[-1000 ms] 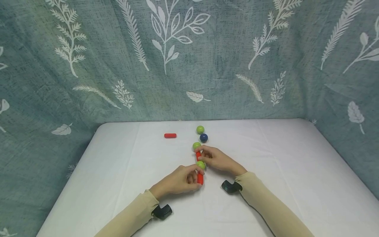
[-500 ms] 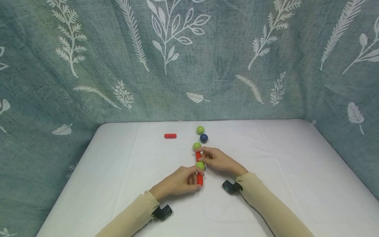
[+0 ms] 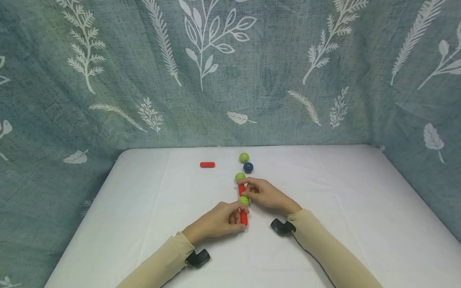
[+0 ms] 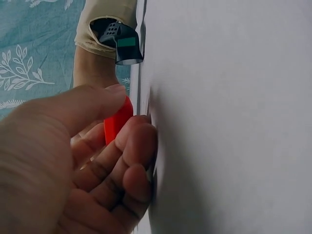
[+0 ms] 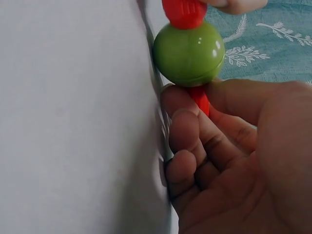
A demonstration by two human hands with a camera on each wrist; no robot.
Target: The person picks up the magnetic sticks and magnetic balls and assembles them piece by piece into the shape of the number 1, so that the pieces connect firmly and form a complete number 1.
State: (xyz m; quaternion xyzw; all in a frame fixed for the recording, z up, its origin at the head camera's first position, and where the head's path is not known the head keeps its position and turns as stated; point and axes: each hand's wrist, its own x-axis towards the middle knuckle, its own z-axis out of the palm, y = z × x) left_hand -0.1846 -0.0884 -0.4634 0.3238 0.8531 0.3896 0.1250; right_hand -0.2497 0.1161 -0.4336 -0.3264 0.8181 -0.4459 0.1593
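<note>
Head view: the white tabletop [image 3: 353, 196] stretches well out to either side of the hands, its far edge beyond them just in front of a leaf-print cloth [image 3: 266, 72]. The left hand [image 3: 217, 220] pinches the near red rod [image 3: 243, 218] between thumb and fingers; the right hand [image 3: 267, 193] pinches the far red rod [image 3: 241, 190]. Between the two grips sits the middle green ball [image 3: 243, 201], and the far green ball [image 3: 240, 177] is at the right hand's fingertips. Just past these lie the blue ball [image 3: 248, 167] and the loose green ball [image 3: 244, 157]; the loose red rod [image 3: 207, 165] lies beyond the left hand, well apart.

Only the right wrist view shows ridges on the near red rod where it meets the middle green ball (whether they are joined, I cannot tell). The left wrist view shows the other arm's black wrist camera [image 4: 127, 44] close up, its sleeve [image 4: 109, 19] behind.
</note>
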